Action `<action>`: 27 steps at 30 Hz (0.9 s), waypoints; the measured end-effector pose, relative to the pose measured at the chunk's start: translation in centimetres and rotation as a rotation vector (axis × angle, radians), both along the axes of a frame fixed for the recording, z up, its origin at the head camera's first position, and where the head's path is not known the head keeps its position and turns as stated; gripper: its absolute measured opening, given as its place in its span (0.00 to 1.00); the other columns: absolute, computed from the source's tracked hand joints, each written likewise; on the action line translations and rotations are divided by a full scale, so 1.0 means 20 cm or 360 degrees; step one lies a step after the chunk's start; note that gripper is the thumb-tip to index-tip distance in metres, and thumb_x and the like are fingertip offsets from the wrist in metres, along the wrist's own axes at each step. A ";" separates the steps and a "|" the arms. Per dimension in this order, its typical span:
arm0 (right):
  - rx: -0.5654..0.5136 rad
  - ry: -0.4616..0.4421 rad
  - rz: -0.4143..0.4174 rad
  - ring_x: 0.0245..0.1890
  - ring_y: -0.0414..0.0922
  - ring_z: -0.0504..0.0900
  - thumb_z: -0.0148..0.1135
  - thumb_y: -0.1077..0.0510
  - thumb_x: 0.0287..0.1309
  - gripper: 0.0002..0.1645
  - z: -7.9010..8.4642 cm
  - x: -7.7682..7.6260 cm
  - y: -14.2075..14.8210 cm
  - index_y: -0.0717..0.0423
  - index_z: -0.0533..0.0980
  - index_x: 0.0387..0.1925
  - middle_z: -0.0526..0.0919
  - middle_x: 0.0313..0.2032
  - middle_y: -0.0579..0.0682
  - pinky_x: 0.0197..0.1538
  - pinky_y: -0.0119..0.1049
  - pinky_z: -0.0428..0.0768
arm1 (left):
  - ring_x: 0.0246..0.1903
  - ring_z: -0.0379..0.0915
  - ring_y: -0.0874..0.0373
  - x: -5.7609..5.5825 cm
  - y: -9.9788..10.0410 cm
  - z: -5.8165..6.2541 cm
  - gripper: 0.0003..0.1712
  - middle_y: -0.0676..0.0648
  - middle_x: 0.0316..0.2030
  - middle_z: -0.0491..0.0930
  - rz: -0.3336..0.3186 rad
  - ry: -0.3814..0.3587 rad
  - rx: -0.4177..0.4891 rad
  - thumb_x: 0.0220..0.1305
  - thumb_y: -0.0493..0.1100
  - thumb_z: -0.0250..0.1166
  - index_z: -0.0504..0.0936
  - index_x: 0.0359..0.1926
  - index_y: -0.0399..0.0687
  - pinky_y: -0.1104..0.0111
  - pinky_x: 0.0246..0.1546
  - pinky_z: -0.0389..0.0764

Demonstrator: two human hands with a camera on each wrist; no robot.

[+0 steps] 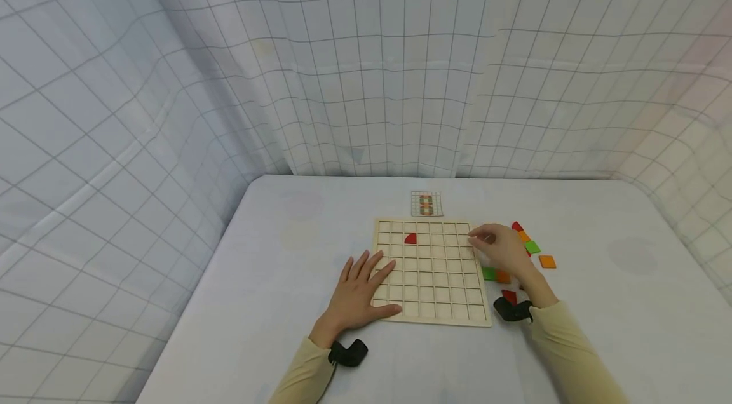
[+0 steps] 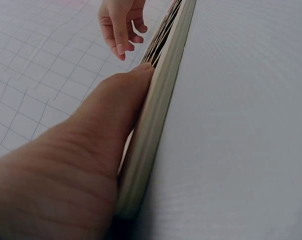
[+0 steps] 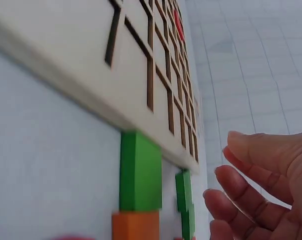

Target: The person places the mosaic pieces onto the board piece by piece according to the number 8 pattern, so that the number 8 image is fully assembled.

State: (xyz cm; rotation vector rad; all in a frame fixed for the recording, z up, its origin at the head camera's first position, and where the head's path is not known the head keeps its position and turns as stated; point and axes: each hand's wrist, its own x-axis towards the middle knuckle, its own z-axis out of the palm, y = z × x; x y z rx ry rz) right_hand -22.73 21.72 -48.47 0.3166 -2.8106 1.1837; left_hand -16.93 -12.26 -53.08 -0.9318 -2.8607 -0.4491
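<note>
A pale wooden board [image 1: 426, 295] divided into a grid of square recesses lies on the table, with a red quarter-circle tile [image 1: 411, 239] in one recess of an upper row. My left hand [image 1: 356, 295] rests on the board's left side, fingers spread and thumb along the near edge. Over the far right edge of the board is my right hand [image 1: 503, 248], fingers bent loosely and thumb close to the index fingertip. In the right wrist view, nothing shows between those fingers [image 3: 235, 190]. Below that hand, a green tile [image 3: 141, 172] sits against the board's edge, touching an orange tile [image 3: 136, 227].
Right of the board lie more loose tiles, among them a green one [image 1: 532, 247], an orange square [image 1: 547, 262] and a red one [image 1: 509, 296]. A small printed card [image 1: 426, 204] with a coloured grid pattern lies beyond the board. Gridded white curtains [image 1: 389, 74] surround the table.
</note>
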 end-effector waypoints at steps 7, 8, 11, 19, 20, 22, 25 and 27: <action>0.0180 -0.0123 -0.0161 0.30 0.48 0.75 0.68 0.54 0.55 0.17 0.05 0.06 0.20 0.65 0.81 0.39 0.80 0.32 0.52 0.29 0.38 0.72 | 0.71 0.36 0.46 0.00 0.00 0.00 0.49 0.47 0.72 0.48 0.0001 -0.0019 -0.0011 0.57 0.74 0.54 0.54 0.74 0.59 0.48 0.66 0.38; 0.0216 -0.0143 -0.0172 0.30 0.48 0.75 0.69 0.53 0.55 0.18 0.05 0.07 0.22 0.65 0.81 0.39 0.79 0.32 0.53 0.29 0.38 0.72 | 0.71 0.36 0.46 -0.01 0.00 0.00 0.49 0.47 0.73 0.48 0.0001 -0.0021 -0.0015 0.57 0.74 0.53 0.54 0.74 0.59 0.49 0.66 0.38; 0.0302 -0.0191 -0.0189 0.31 0.48 0.73 0.71 0.53 0.52 0.19 0.06 0.08 0.25 0.66 0.81 0.38 0.78 0.32 0.54 0.30 0.37 0.72 | 0.71 0.36 0.46 0.00 0.00 0.00 0.49 0.47 0.72 0.48 -0.0008 -0.0021 -0.0004 0.57 0.76 0.50 0.54 0.74 0.59 0.48 0.66 0.38; 0.0376 -0.0241 -0.0210 0.31 0.50 0.71 0.73 0.52 0.48 0.21 0.04 0.10 0.27 0.65 0.80 0.38 0.77 0.31 0.54 0.30 0.38 0.71 | 0.71 0.37 0.45 0.00 -0.01 0.00 0.49 0.47 0.72 0.48 -0.0007 -0.0024 0.0010 0.58 0.76 0.50 0.54 0.74 0.59 0.48 0.66 0.38; 0.0371 -0.0238 -0.0215 0.32 0.50 0.71 0.73 0.52 0.49 0.21 0.04 0.10 0.27 0.66 0.80 0.38 0.77 0.31 0.54 0.30 0.38 0.71 | 0.71 0.37 0.45 0.00 -0.01 0.00 0.49 0.47 0.73 0.48 -0.0008 -0.0024 0.0013 0.58 0.75 0.51 0.54 0.74 0.59 0.48 0.66 0.38; 0.0357 -0.0217 -0.0221 0.31 0.50 0.72 0.72 0.53 0.49 0.21 0.03 0.10 0.27 0.66 0.81 0.38 0.77 0.31 0.54 0.30 0.38 0.71 | 0.71 0.37 0.45 0.00 -0.01 0.00 0.49 0.47 0.72 0.48 -0.0011 -0.0023 0.0018 0.58 0.75 0.52 0.55 0.74 0.59 0.48 0.66 0.38; 0.0340 -0.0173 -0.0228 0.30 0.49 0.72 0.72 0.54 0.50 0.20 0.02 0.11 0.27 0.67 0.80 0.38 0.77 0.31 0.54 0.29 0.37 0.71 | 0.71 0.37 0.45 0.00 -0.01 0.00 0.49 0.46 0.72 0.49 -0.0016 -0.0011 0.0023 0.58 0.74 0.53 0.55 0.73 0.58 0.47 0.66 0.39; 0.0330 -0.0150 -0.0233 0.30 0.49 0.72 0.71 0.54 0.50 0.19 0.02 0.11 0.27 0.66 0.80 0.37 0.77 0.30 0.53 0.29 0.37 0.71 | 0.71 0.38 0.45 0.00 -0.01 0.00 0.48 0.46 0.72 0.49 -0.0019 -0.0008 0.0027 0.58 0.74 0.53 0.56 0.73 0.58 0.47 0.66 0.39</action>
